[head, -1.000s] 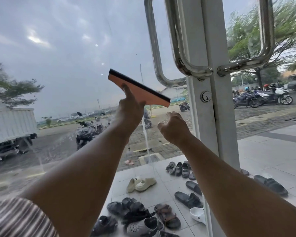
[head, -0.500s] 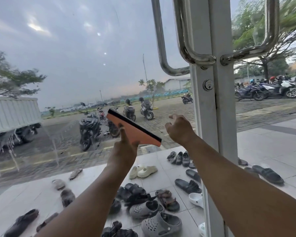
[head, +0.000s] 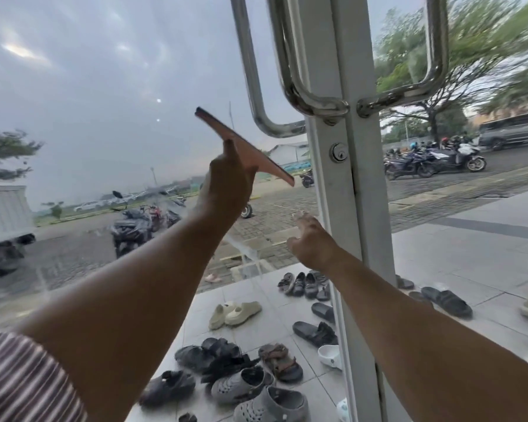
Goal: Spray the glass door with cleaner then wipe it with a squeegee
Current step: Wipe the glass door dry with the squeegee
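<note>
Head view: left grip [head: 226, 184] clamped on squeegee [head: 244, 147], index finger up its back, at the glass door [head: 104, 86] just below-left of door handle [head: 275, 95]. Right grip [head: 313, 242] lower, below the handle, fingers loose, holding nothing. Wiping step, I'd say: keep blade flat w/ even pressure, overlap strokes, don't clip the handle. Squeegee's long axis is diagonal: high end points away from the handle, low end sits under it.

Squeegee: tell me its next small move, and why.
Probably draw the squeegee straight down the glass door: the left hand holds it tilted high on the pane, and wet streaks show below it.
</note>
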